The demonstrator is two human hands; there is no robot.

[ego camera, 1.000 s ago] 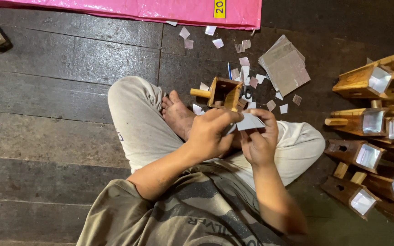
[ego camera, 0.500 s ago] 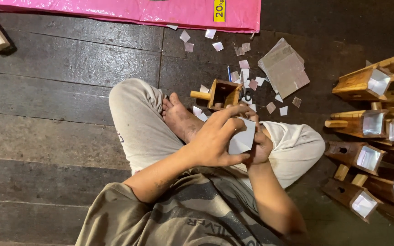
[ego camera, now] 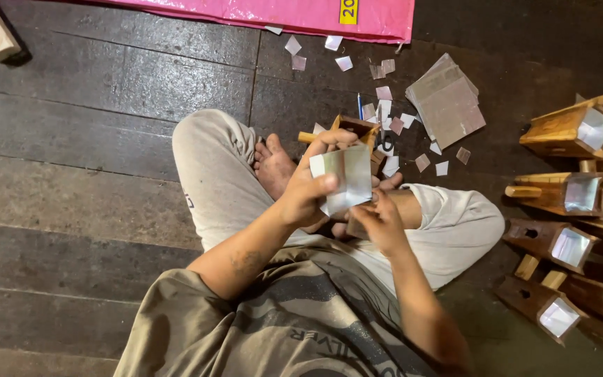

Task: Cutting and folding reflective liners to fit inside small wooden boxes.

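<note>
The left hand (ego camera: 308, 195) pinched a shiny sheet (ego camera: 343, 178) at frame centre, half hiding the wooden box (ego camera: 354, 129); the right hand (ego camera: 378, 220) curled beneath it, grip unclear.

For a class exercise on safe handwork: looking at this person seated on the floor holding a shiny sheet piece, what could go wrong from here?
1. The left hand grips the shiny sheet piece by its edges; if stiff, those may cut.
2. Small offcuts lie scattered beside the bare foot; they could be stepped on.
3. The small wooden box stands unheld near the foot and may tip.
</note>
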